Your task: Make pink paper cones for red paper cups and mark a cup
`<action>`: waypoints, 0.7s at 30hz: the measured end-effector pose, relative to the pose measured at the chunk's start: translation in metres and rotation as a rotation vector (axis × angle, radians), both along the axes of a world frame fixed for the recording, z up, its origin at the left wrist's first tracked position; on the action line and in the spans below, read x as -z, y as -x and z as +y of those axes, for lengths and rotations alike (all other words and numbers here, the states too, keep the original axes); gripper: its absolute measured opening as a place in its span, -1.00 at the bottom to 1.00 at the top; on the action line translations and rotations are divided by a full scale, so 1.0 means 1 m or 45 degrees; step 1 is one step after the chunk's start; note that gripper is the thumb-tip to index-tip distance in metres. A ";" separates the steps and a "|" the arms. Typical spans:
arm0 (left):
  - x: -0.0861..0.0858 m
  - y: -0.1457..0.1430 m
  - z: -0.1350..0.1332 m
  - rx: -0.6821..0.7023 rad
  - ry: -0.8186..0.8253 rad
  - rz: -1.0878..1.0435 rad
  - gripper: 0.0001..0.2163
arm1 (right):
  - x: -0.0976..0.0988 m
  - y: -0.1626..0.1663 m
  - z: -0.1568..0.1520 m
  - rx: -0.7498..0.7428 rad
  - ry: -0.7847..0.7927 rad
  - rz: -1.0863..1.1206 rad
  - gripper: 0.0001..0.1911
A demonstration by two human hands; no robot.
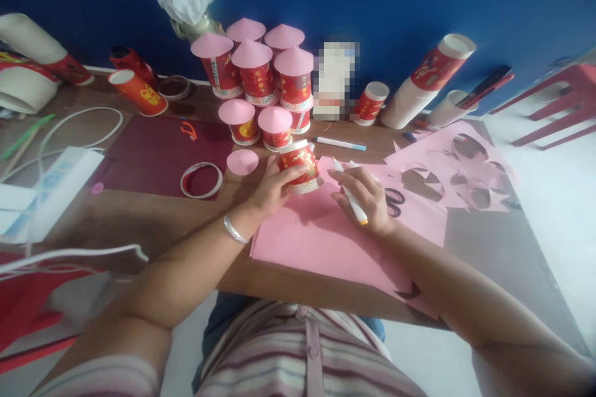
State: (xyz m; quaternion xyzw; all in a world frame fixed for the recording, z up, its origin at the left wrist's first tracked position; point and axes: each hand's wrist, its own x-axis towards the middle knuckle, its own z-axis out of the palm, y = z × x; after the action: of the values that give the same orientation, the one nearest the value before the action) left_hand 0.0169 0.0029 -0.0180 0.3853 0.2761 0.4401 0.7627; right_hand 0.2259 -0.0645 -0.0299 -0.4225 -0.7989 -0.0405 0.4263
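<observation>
My left hand (278, 187) is wrapped round a red patterned paper cup (300, 164), held tilted over the pink paper sheets (298, 235). A white marker with a yellow end (354, 201) is gripped in my right hand (365, 195), a little to the right of the cup and apart from it. Behind the cup stand several red paper cups topped with pink paper cones (251, 71). One loose pink cone (242, 162) lies on the table left of the held cup. Black-handled scissors (395, 201) rest on the paper just beyond my right hand.
Pink paper offcuts with round holes (459, 167) lie to the right. A stack of paper cups (426, 83) leans against the blue wall. A tape roll (201, 181), a blue-tipped marker (341, 144) and white cables (79, 112) are also on the table.
</observation>
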 end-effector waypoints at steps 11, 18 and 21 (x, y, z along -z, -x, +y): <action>0.003 0.005 0.003 0.214 -0.141 -0.057 -0.63 | 0.003 0.000 0.005 0.148 0.084 0.020 -0.65; 0.007 0.006 -0.007 0.327 -0.591 0.306 -0.36 | 0.011 -0.004 0.011 0.247 0.153 0.077 -0.65; 0.008 0.006 -0.005 0.393 -0.736 0.387 -0.31 | 0.012 -0.003 0.014 0.314 0.185 0.069 -0.64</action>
State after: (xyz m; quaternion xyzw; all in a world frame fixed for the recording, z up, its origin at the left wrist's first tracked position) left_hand 0.0111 -0.0021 -0.0265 0.6831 0.1890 0.3174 0.6300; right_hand 0.2288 -0.0501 -0.0418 -0.5480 -0.7299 -0.0231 0.4080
